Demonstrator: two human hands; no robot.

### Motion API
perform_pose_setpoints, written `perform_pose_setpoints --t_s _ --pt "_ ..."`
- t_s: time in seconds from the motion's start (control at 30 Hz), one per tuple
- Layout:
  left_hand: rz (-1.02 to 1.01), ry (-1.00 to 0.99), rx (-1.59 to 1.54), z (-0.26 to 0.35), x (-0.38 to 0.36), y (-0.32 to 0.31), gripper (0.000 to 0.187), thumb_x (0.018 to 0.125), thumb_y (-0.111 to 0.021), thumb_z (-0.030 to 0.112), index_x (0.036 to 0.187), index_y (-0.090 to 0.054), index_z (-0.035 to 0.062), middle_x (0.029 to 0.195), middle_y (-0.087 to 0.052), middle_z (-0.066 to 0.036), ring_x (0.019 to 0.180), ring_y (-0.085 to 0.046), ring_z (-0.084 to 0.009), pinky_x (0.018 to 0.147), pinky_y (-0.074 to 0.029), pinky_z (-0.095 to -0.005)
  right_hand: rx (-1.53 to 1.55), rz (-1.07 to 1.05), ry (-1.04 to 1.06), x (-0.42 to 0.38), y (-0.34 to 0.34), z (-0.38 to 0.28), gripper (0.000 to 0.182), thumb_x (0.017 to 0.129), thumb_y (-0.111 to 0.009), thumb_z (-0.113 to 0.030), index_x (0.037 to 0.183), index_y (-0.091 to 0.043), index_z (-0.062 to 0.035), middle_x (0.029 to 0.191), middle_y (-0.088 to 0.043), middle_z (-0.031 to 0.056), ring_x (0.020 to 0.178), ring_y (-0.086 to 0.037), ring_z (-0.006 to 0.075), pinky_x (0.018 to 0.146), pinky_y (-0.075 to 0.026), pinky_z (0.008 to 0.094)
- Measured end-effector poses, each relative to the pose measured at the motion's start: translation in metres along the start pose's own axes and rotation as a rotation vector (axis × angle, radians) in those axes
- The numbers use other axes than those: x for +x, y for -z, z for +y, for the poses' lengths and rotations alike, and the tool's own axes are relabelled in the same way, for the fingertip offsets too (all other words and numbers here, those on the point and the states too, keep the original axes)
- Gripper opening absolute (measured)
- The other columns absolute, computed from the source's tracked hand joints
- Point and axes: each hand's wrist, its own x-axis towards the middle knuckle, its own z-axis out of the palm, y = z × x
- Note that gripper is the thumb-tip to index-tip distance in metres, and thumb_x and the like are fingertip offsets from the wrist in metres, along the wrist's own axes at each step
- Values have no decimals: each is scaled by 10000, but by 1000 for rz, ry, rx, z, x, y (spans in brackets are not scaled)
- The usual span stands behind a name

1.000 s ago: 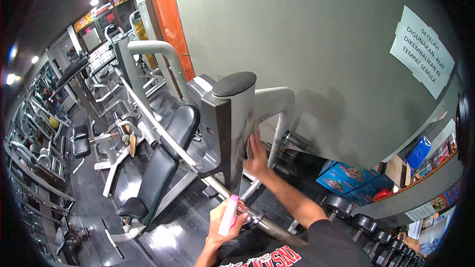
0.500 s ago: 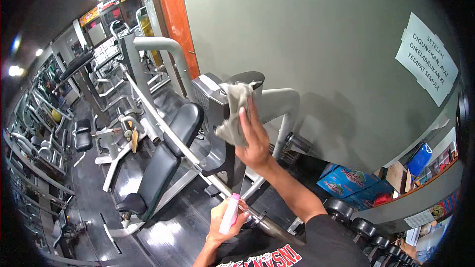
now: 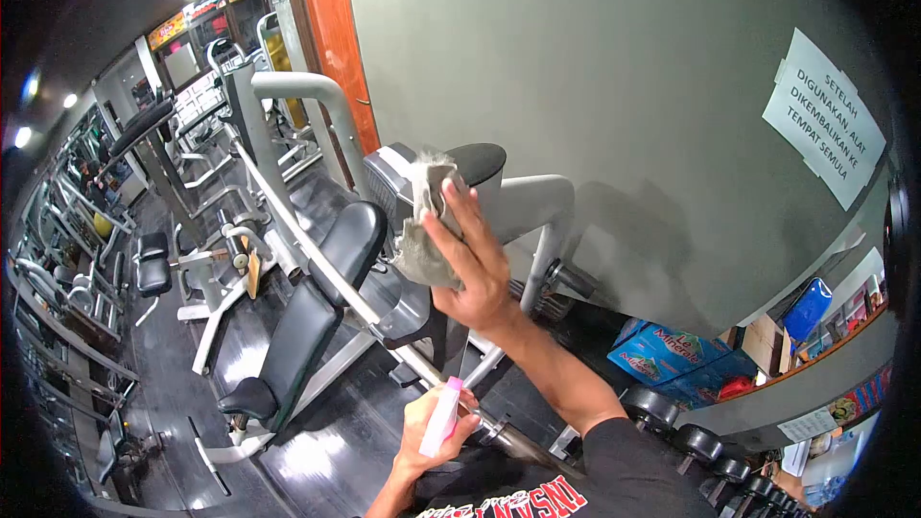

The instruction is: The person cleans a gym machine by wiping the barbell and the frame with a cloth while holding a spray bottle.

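Note:
My right hand (image 3: 470,269) is raised at the middle of the view, with its fingers stretched along a crumpled grey cloth (image 3: 422,254). The cloth lies against the head of a gym machine, beside a dark rounded pad (image 3: 480,162). How firmly it touches the surface there is hidden. Lower down, close to my body, my left hand (image 3: 422,427) is wrapped around a small bottle with a pink top (image 3: 443,417). A long metal bar (image 3: 317,254) runs diagonally just beyond that hand, and the machine's black padded bench (image 3: 305,355) stands to the left.
Dumbbells (image 3: 698,443) line the lower right, near blue cartons (image 3: 672,360). A grey wall (image 3: 595,67) with a paper sign (image 3: 825,120) rises behind the machine. More gym equipment (image 3: 158,264) fills the left side on a dark floor (image 3: 317,460).
My right hand and the cloth have shifted left and slightly down, showing more of the dark rounded pad. My left hand stays nearly in place with the bottle. The view has turned slightly.

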Motion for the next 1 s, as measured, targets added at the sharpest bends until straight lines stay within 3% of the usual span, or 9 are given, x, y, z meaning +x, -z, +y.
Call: perform_pose_setpoints --t_s 0.13,0.23,0.3,0.4,0.47,0.53,0.6,0.73,1.0 --pt "-5 20 11 1 -3 4 312 744 -743 35 1014 -596 -15 859 -663 -105 717 -656 -189 658 -525 -289 18 -85 -48 -94 -15 0 629 665 -698 -33 1279 -564 -65 1416 -398 222 1270 -439 412 1073 -358 489" --pt "8 -6 51 -2 -6 7 302 738 -744 32 1001 -601 -7 857 -662 -105 721 -657 -197 662 -525 -293 37 -203 11 -165 -21 10 733 566 -748 -45 1276 -566 -63 1424 -391 220 1287 -419 415 1068 -363 494" --pt "24 17 43 -4 -7 5 291 737 -742 31 992 -605 -2 857 -663 -103 720 -657 -197 660 -524 -293 15 -133 -2 -164 -21 19 667 597 -710 -77 1248 -575 -28 1400 -390 292 1258 -439 457 1048 -382 485" --pt "-3 29 66 -1 -3 6 261 735 -737 21 964 -613 9 858 -664 -101 716 -654 -191 654 -518 -289 -18 42 -191 -94 -14 22 696 620 -699 -90 1299 -547 -57 1400 -418 245 1279 -420 444 1065 -356 488" --pt "-32 50 91 9 1 5 241 732 -736 19 941 -616 12 855 -662 -104 717 -650 -191 654 -512 -290 -28 135 -117 -21 1 30 605 687 -636 -103 1285 -556 -57 1379 -445 240 1263 -438 443 1070 -347 490" --pt "-36 34 85 4 1 6 241 731 -737 18 939 -615 12 854 -661 -104 717 -649 -189 653 -510 -288 -5 17 -25 49 27 22 464 702 -603 -53 1165 -617 -44 1297 -533 189 1164 -531 386 1042 -393 458" --pt "-42 25 74 -1 -1 3 241 730 -737 18 937 -614 11 852 -659 -104 718 -648 -187 652 -508 -286 174 -434 -131 103 42 17 482 659 -576 4 1128 -642 -85 1202 -607 148 1089 -586 336 972 -457 379" --pt "-53 95 27 -5 2 1 251 730 -741 25 946 -616 10 852 -661 -103 728 -652 -192 656 -510 -286 144 -744 -128 125 61 28 522 623 -540 63 1101 -666 -107 1175 -631 150 1043 -617 317 915 -489 355" --pt "-71 -47 53 -11 -1 9 271 817 -710 87 988 -554 -54 818 -640 -106 623 -658 -156 542 -527 -257 26 -627 -484 94 103 93 536 638 -496 85 1113 -666 -96 1100 -678 113 969 -650 242 885 -484 305"
